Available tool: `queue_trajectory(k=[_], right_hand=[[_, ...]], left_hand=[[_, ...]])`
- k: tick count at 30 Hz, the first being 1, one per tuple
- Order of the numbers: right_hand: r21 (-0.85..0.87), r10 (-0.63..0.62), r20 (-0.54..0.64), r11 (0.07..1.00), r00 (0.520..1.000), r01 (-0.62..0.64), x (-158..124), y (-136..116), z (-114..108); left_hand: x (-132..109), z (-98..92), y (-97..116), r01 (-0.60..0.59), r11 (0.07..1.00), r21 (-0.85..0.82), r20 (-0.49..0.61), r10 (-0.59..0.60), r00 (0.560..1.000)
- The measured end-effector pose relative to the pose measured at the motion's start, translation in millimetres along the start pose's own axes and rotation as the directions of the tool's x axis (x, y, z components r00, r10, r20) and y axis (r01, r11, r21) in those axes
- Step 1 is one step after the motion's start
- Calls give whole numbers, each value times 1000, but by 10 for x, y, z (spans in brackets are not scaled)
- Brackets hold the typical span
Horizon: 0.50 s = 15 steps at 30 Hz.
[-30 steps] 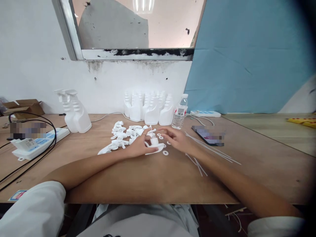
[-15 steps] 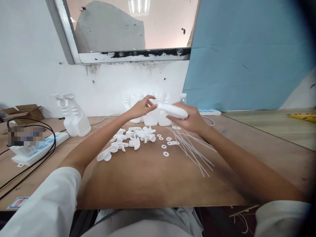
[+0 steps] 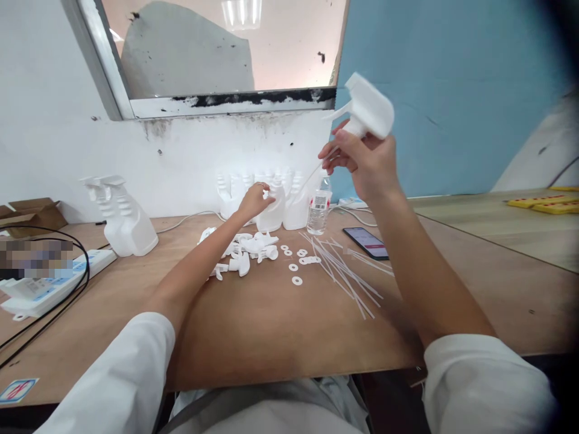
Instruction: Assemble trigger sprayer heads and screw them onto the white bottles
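Observation:
In my right hand, raised high at the right, is a white spray trigger head. A thin white dip tube slants down from it to the left. At the back, my left hand reaches to a white spray bottle, thumb and forefinger apart at its neck. Contact there cannot be made out. Another white bottle stands just right of it. Below lie a heap of loose trigger heads, several flat white washers and a spread of thin tubes.
Two bottles with trigger heads stand at the left. A clear water bottle and a phone are at the right. A power strip with black cables and a cardboard box lie far left.
My right hand has lifted the trigger head up and to the right, turning it so its tube shows. The left hand has moved slightly down and left, at a bottle's neck. The view has shifted right.

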State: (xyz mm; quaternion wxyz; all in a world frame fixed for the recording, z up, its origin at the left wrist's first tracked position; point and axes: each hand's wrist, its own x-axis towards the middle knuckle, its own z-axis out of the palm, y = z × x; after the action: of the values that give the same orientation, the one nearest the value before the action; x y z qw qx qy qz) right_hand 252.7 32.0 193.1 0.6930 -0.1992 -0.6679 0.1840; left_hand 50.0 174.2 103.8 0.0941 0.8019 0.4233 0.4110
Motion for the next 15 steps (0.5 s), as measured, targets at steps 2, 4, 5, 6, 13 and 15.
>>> queue_trajectory(k=[2,4,5,6,13,15], right_hand=[[35,-52,-55,998,997,54,8,-89,-36],[78,-134,-135,986,982,145,21,-178,-72],[93,-177,-174,976,969,196,30,-214,-89],[103,-217,-203,965,955,241,40,-241,-106],[116,-347,-272,914,897,389,91,-204,-148],[92,-340,-286,921,896,379,96,-175,-132]], left_hand=[[-115,-146,69,-66,998,1,-18,66,998],[-225,-310,136,-125,992,-6,-43,125,991],[-273,-393,168,-145,989,-10,-52,144,988],[-316,-475,199,-157,987,-11,-57,157,986],[-467,-851,390,-183,974,132,-85,195,977],[-488,-896,432,-155,969,192,-81,173,982]])
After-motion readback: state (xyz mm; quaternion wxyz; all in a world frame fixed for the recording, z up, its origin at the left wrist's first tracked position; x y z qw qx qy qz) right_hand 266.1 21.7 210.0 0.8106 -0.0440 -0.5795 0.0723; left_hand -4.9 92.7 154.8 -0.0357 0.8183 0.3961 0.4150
